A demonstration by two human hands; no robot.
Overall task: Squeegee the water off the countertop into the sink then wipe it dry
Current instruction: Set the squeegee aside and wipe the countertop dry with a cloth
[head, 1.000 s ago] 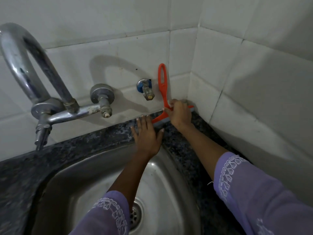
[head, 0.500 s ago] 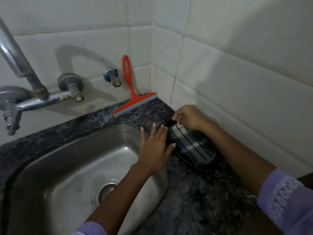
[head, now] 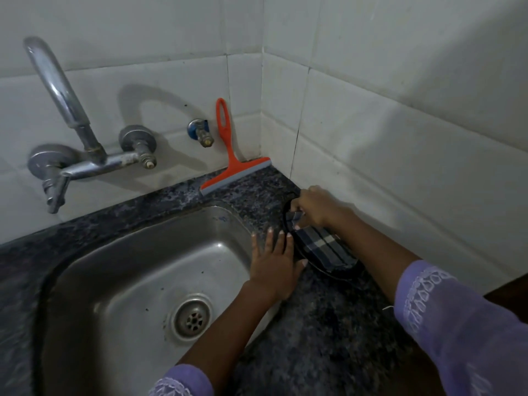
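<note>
Gripping one end of the checked cloth (head: 323, 247), the right hand (head: 317, 208) has its fingers curled round the fabric near the countertop's (head: 328, 324) back right corner, close to the side wall; that hold looks suited to lifting the cloth or dragging it for the drying step. The cloth lies folded on the dark stone just right of the sink (head: 137, 281), over something dark that I cannot make out. With fingers straight and slightly spread, the left hand (head: 274, 262) rests flat on the sink's right rim, touching the cloth's near edge, likely to steady the body or hold the cloth down. At the back edge, the orange squeegee (head: 233, 170) stands propped with its blade on the stone and handle against the tiles, out of the wiping path, which suggests the squeegeeing is done. Beside its handle is a small wall tap (head: 200, 132), and the long faucet (head: 71, 138) is mounted further left.
</note>
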